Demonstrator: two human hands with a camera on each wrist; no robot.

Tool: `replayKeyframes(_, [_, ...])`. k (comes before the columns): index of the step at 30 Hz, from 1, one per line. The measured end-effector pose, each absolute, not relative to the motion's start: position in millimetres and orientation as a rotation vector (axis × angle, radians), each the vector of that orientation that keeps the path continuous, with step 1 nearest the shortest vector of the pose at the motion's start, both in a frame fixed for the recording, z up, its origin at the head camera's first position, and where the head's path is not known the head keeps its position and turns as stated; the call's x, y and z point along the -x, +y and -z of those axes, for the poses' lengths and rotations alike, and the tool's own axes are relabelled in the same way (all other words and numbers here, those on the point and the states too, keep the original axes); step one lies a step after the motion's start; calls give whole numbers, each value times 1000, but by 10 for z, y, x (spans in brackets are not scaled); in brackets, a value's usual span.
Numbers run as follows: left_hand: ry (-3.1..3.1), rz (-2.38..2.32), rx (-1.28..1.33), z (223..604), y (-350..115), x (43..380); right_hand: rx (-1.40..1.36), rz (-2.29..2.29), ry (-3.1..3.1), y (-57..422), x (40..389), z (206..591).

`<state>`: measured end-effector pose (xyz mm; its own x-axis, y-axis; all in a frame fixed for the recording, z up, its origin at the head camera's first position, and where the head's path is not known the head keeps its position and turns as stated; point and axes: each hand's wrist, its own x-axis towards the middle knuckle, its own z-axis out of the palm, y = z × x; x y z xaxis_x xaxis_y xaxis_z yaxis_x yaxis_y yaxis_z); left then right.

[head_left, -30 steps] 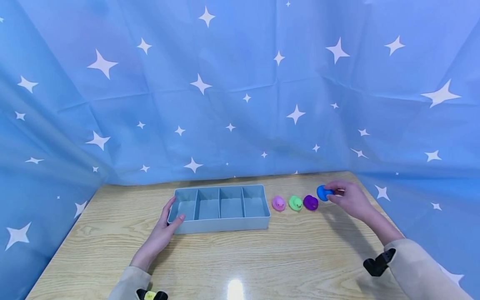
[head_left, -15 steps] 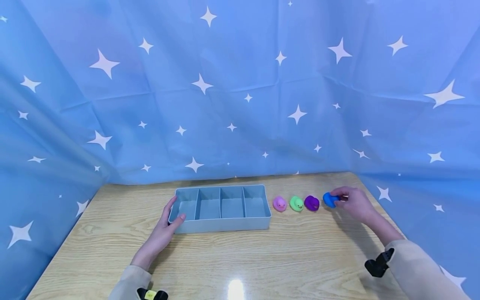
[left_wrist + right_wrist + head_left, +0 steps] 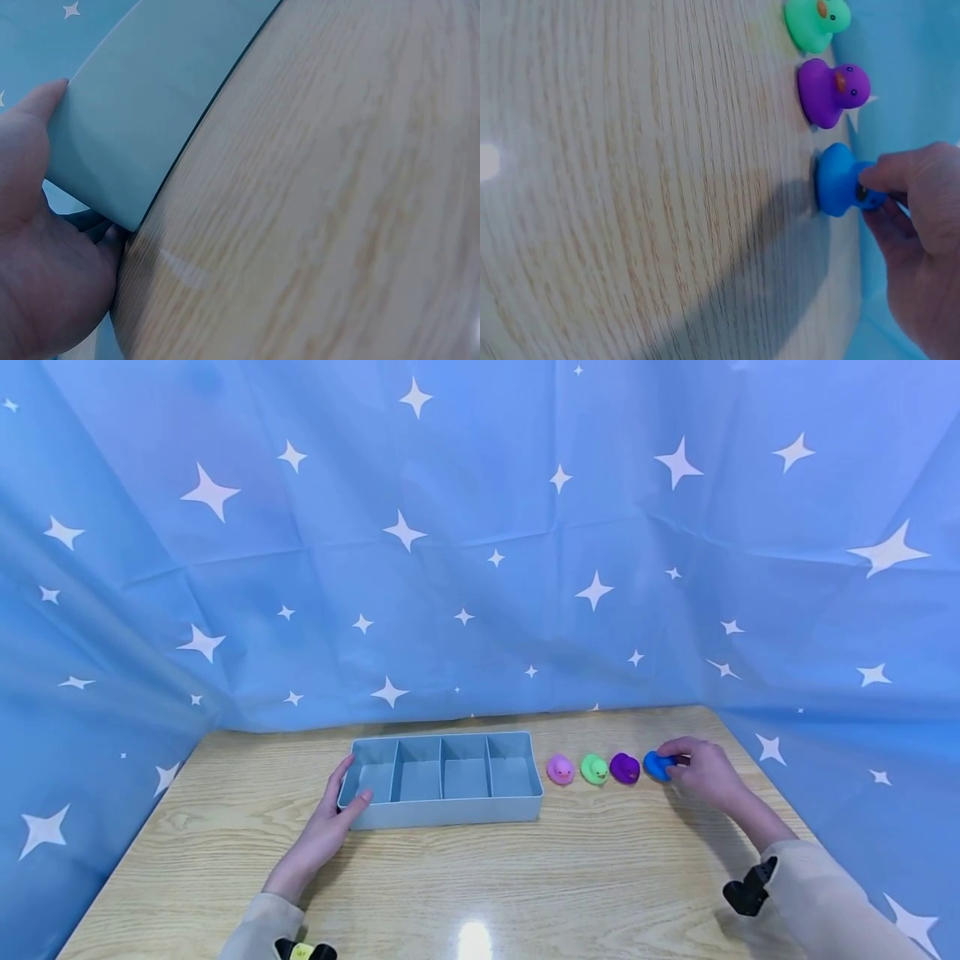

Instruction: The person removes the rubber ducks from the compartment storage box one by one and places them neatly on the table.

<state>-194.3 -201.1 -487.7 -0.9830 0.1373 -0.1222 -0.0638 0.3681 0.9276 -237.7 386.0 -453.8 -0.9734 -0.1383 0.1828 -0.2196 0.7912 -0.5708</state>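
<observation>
A grey-blue box with several compartments in a row lies on the table; its compartments look bare in the head view. My left hand grips its left end, thumb over the front wall, the other fingers at the end wall and partly hidden. Right of the box, my right hand pinches a blue rubber duck by its head between thumb and fingers. The duck stands upright at the table surface, at the right end of a row with a purple duck, a green duck and a pink duck.
The wooden table reaches back to a blue curtain with white stars, which also hangs at both sides. The pink duck sits close to the box's right end. A bright reflection lies on the table's front part.
My right hand has carried the blue duck to the right, away from the purple one, then down to the row's level. My left hand stays on the box.
</observation>
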Motion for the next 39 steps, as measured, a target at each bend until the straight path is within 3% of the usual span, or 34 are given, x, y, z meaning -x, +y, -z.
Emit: replayKeyframes(39, [2445,-1696,-92,4871,-1991,1977,-307,-805,-2835,3829,2335,4519])
